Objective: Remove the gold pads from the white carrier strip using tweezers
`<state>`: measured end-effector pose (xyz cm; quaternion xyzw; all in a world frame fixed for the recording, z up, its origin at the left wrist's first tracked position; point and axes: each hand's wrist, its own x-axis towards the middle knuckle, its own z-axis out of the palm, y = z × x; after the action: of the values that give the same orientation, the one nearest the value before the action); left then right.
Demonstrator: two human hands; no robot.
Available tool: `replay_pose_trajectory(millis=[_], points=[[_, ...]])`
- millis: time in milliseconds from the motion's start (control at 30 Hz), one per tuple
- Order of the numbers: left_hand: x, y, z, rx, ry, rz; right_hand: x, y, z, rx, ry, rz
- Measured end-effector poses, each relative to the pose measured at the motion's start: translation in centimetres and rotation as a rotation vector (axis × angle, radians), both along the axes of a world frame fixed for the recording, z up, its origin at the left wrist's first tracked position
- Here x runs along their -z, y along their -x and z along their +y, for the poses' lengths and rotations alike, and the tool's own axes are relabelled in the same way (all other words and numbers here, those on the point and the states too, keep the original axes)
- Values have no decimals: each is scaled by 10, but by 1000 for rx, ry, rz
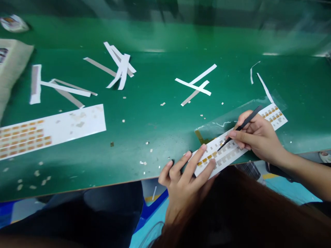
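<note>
My left hand (182,175), fingers spread, holds the near end of a narrow white sheet (227,159) with rows of small amber and grey pieces. Two fingertips rest on its face, and its lower edge reaches the table edge. A pair of black tweezers (245,123) is pinched in my right hand (254,134), above the sheet's middle. The tips point down at the amber row; whether they grip a piece cannot be seen. Beside the sheet's far edge lies a clear film (222,119) with an amber strip (200,136) at its left corner.
A wider white sheet (93,120) with amber rows lies left. Cut paper strips (124,70) and crossed strips (198,82) lie farther back. Small flakes (143,163) dot the green table (155,127). Cloth (12,72) sits at far left. Dark hair (232,213) fills the lower right.
</note>
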<state>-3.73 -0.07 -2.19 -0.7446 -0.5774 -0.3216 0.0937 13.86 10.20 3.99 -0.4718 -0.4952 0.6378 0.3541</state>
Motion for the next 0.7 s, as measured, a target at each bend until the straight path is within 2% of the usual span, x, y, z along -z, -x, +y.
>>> replay_pose_trajectory(millis=[700], points=[[2, 2, -3, 1, 33, 31, -3, 3, 1, 10, -23, -36]])
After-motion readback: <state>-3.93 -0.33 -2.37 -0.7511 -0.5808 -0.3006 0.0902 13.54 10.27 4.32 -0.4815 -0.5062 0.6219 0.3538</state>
